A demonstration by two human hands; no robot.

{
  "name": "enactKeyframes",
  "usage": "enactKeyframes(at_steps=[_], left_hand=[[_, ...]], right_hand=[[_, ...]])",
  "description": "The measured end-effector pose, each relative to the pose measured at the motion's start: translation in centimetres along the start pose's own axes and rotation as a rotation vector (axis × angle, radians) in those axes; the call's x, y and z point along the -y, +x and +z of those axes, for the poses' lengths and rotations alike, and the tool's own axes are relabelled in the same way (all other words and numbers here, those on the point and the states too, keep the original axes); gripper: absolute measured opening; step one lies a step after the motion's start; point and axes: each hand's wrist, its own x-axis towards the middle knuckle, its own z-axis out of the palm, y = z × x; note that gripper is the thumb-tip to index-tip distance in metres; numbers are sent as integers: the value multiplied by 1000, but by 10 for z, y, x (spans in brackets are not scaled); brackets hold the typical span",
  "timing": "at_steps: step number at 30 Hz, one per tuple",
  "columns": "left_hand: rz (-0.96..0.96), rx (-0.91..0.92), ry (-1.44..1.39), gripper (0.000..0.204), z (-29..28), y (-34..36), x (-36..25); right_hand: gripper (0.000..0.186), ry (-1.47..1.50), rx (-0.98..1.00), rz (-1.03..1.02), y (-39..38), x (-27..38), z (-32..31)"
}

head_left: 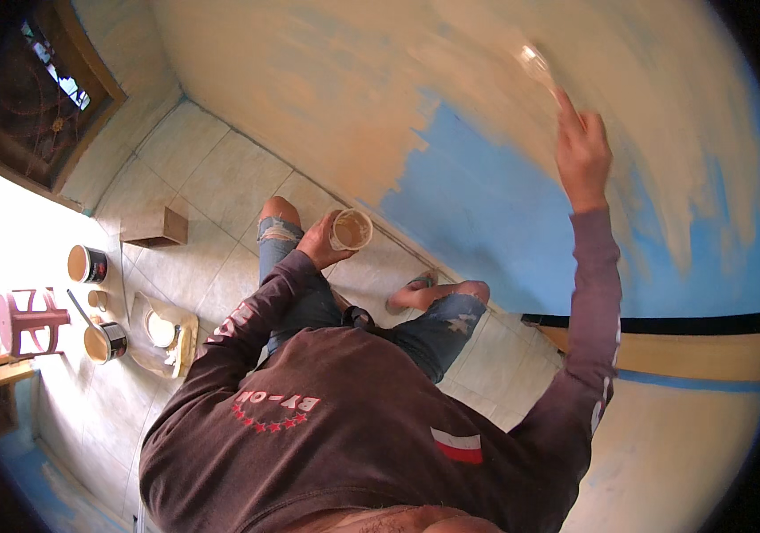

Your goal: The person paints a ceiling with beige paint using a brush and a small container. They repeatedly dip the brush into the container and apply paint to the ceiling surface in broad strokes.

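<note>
My right hand (pixel 582 151) is closed around the handle of a paintbrush (pixel 535 64), its pale head raised against the upper part of the wall (pixel 309 62), which is streaked with beige. Below the brush a patch of blue paint (pixel 460 195) shows on the same wall. My left hand (pixel 321 238) grips a plastic cup (pixel 351 230) with beige paint inside, held by my left knee, low over the tiled floor.
Two dark paint buckets (pixel 87 265), one with a long stick, a tray (pixel 182 355) and a wooden box (pixel 145 227) lie on the floor at left. A red plastic stool (pixel 25 322) stands by a bright doorway. A window (pixel 38 107) is at upper left.
</note>
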Motion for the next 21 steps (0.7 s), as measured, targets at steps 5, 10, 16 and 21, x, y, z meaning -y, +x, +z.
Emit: enactKeyframes(at_steps=[5, 10, 16, 21], left_hand=[[-24, -42, 27, 93, -1, 3, 1], [-40, -72, 4, 93, -7, 3, -1], [-49, -69, -2, 95, -6, 0, 6], [-35, -31, 0, 95, -6, -1, 0]], right_hand=[[54, 88, -108, -142, 78, 44, 65], [39, 38, -88, -170, 124, 65, 80], [44, -56, -60, -168, 93, 32, 78], [56, -198, 87, -133, 8, -31, 19]])
